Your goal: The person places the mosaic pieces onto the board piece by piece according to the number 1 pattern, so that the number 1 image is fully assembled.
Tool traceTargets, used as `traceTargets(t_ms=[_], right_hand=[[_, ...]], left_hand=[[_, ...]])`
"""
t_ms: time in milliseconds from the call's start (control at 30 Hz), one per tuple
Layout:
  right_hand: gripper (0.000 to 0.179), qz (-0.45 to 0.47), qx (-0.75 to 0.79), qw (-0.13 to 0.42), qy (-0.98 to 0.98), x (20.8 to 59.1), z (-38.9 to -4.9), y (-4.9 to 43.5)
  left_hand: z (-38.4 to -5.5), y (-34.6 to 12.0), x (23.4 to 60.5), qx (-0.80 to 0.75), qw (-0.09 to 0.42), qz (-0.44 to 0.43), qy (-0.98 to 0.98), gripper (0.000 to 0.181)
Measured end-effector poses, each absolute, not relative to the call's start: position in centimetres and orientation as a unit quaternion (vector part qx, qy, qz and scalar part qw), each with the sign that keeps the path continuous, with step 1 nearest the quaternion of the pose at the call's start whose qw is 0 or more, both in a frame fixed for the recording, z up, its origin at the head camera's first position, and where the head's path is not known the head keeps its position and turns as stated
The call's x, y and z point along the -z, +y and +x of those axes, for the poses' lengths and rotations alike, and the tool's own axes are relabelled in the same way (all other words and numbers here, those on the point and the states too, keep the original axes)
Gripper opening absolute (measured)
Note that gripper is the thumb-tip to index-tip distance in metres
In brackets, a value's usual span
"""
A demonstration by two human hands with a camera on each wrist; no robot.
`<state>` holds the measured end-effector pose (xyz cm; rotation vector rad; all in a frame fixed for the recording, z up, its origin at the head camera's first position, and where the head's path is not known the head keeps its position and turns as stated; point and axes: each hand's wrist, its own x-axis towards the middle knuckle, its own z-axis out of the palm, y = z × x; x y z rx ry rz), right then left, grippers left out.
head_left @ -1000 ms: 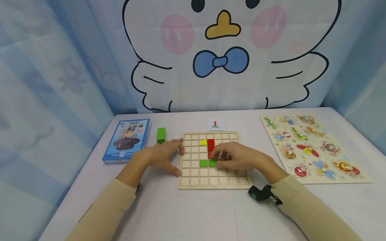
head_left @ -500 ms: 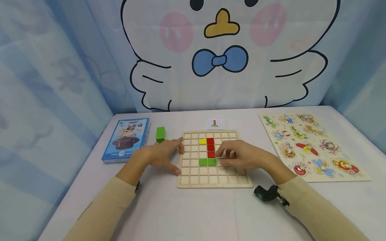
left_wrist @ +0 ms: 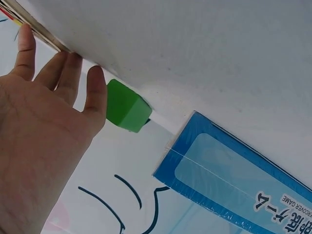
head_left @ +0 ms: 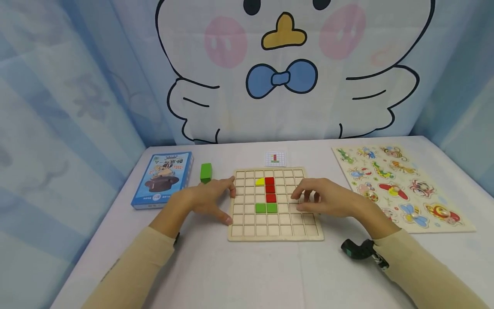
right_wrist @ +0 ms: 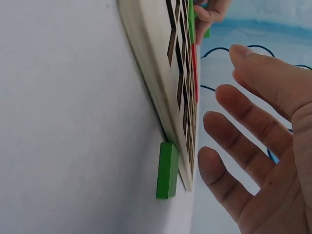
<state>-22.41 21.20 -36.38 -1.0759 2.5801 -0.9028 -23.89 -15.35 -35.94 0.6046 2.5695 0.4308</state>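
A wooden grid board (head_left: 285, 231) lies mid-table with a column of red squares (head_left: 269, 189), two green squares (head_left: 266, 208) below it and a yellow piece (head_left: 260, 182) at its upper left. My left hand (head_left: 210, 199) rests its spread fingers and thumb along the board's left edge. Over the board's right side my right hand (head_left: 326, 197) hovers, fingers loosely bent and holding nothing. Just beyond the left hand is a green block (left_wrist: 127, 107). Another green block (right_wrist: 167, 170) shows beside the board in the right wrist view; the right hand hides it from the head view.
Behind the board lies a small printed pattern card (head_left: 275, 159). A blue game box (head_left: 162, 180) is at the left, and an insect puzzle board (head_left: 409, 228) covers the right side of the table. A curtain with a cartoon figure hangs behind.
My right hand has drawn off to the right, away from the red and green squares, which are now uncovered. The left hand has stayed at the board's left edge.
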Motion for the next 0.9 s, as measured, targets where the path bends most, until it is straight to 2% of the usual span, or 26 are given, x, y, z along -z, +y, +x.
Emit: traceTargets(t_ms=[667, 900], right_hand=[[0.03, -0.324, 0.318, 0.074, 0.888, 37.2, -21.7, 26.0], [0.035, -0.302, 0.315, 0.088, 0.896, 37.3, -21.4, 26.7]], left_hand=[[-24.1, -15.5, 36.1, -0.143, 0.223, 0.229, 0.937, 0.062], [-24.2, -15.7, 36.3, -0.154, 0.225, 0.225, 0.935, 0.061]])
